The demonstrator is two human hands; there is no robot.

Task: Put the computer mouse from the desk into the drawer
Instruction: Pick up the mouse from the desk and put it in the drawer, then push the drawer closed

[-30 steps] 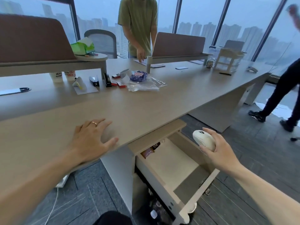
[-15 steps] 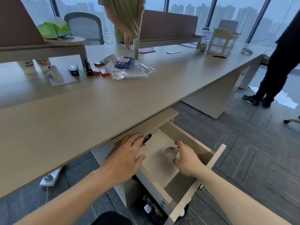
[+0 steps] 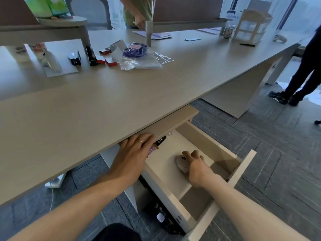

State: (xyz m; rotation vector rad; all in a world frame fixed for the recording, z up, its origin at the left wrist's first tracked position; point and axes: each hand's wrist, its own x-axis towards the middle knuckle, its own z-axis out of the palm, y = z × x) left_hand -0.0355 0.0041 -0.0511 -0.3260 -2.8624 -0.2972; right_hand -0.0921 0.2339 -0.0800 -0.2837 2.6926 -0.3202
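The drawer (image 3: pixel 243 168) under the desk (image 3: pixel 104 105) stands pulled out, its pale floor showing. A white computer mouse (image 3: pixel 181 164) rests on the drawer floor near the middle. My right hand (image 3: pixel 196 166) lies over the mouse's right side with the fingers curled on it. My left hand (image 3: pixel 133 153) is flat, fingers together, at the drawer's far left corner just under the desk edge, covering small packets there; it holds nothing.
Plastic bags (image 3: pixel 139 58), small boxes (image 3: pixel 102 58) and cups sit on the far desk area. One person stands behind the desk (image 3: pixel 137 9); another person's legs (image 3: pixel 298 80) are at the right. Carpet floor lies to the right of the drawer.
My right hand carried the mouse from beside the drawer down onto the drawer floor. My left hand slid off the desktop to the drawer's far left corner.
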